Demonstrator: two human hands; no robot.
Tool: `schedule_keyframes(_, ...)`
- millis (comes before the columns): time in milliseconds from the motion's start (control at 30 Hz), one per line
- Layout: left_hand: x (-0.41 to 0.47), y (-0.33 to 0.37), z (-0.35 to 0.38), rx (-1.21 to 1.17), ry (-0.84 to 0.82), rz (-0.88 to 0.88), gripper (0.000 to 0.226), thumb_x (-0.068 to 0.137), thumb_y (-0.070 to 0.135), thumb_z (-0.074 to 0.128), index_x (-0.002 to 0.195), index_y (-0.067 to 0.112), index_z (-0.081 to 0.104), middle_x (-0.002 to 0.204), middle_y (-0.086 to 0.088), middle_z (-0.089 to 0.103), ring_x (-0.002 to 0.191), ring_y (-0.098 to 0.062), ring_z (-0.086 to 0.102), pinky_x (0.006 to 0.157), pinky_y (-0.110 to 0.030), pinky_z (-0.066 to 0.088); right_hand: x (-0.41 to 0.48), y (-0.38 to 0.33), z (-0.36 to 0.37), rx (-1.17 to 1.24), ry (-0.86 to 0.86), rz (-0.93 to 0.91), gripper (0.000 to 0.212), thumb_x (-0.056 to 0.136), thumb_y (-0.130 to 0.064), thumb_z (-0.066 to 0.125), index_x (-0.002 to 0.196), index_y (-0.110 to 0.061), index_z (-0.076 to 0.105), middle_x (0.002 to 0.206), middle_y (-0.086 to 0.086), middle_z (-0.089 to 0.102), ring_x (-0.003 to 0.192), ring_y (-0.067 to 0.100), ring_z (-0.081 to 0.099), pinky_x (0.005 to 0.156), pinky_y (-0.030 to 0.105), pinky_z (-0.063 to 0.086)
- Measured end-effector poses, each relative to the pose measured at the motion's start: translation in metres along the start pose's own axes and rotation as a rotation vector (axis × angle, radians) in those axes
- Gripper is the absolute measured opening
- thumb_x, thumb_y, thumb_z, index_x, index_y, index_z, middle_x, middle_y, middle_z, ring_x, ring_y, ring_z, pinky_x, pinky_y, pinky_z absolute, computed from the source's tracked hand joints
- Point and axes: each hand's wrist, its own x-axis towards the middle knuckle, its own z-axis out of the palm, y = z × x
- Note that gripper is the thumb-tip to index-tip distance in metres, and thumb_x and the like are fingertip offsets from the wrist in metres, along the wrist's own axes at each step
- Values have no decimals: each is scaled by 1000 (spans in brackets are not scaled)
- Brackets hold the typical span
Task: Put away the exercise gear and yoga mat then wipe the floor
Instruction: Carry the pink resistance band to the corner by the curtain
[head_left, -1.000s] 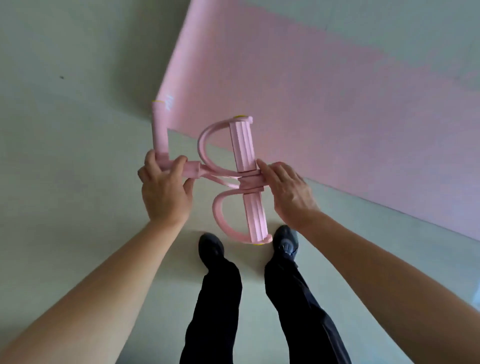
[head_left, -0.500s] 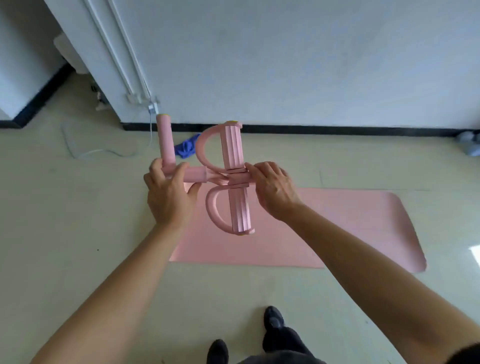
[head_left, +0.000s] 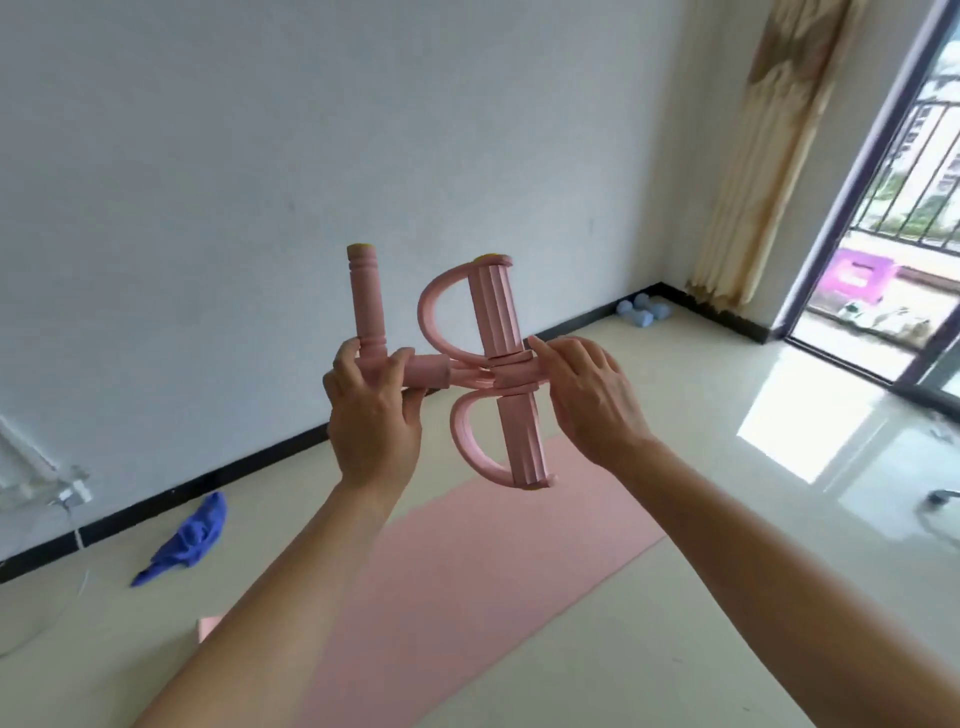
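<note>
- Both hands are up in front of me, holding the pink foam pedal puller (head_left: 496, 322) in the air against the white wall (head_left: 260, 156), well above the floor.
- Left hand (head_left: 371, 415): fingers and thumb wrapped tight round the T-joint of the handle. One handle stub stands straight up above my fist. A short tube runs right towards the pedal bar.
- Right hand (head_left: 589, 400): fingers bent over the middle band of the ribbed pedal bar, clamped on it. The back of the hand faces me and I can't see the thumb.
- The pedal bar is roughly upright, leaning a little. One D-shaped foot loop sits above the middle band and one below, both bulging to my left.
- The pink rectangular yoga mat (head_left: 467, 571) lies flat and unrolled on the glossy cream tiled floor (head_left: 623, 675), below my forearms, which hide part of it.
- A crumpled blue cloth (head_left: 189, 535) lies on the floor left of the mat and apart from it, near the black skirting board (head_left: 156, 501).
- A pair of light blue dumbbells (head_left: 644, 310) sits on the floor by the far corner, at the skirting and near the foot of the beige curtain (head_left: 769, 156).
- A dark-framed balcony doorway (head_left: 898, 208) is on the right, with railing outside.
</note>
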Motion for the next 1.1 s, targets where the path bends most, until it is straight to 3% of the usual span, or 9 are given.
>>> schedule_keyframes(133,22,102,54,-80,17,112,45,82,26,78,124,23,62,137,-18,44,114,-33,48,74,-47,60,-22,100,-41,-79,53,108,61,79,4,67,138,-8,56,115,8,63,106,30,57,94,43,47)
schedule_keyframes(267,34,207,117,-126,39,201,44,85,29,74,126,22,62,139,-18,45,116,-33,48,82,-45,57,-46,208,-71,-135,-3,187,59,81,1,69,138,-9,56,116,9,64,104,32,60,91,47,49)
schedule_keyframes(500,68,351,224,-141,10,270,44,85,34,73,126,21,62,136,-20,49,114,-34,52,92,-46,50,-61,386,-103,-222,-24,212,50,84,-1,71,131,-11,61,112,8,65,100,31,62,93,48,50)
schedule_keyframes(767,149,427,368,-64,74,329,36,87,30,70,121,22,63,134,-22,47,116,-36,42,88,-49,40,-24,547,-30,-213,6,241,46,84,-2,68,129,-11,63,109,8,64,101,31,60,94,47,47)
schedule_keyframes(1100,328,535,571,-118,39,307,39,85,37,71,122,27,62,133,-19,47,114,-33,43,87,-46,38,97,781,48,-297,3,238,43,86,-5,68,129,-11,64,109,7,64,101,30,59,95,46,45)
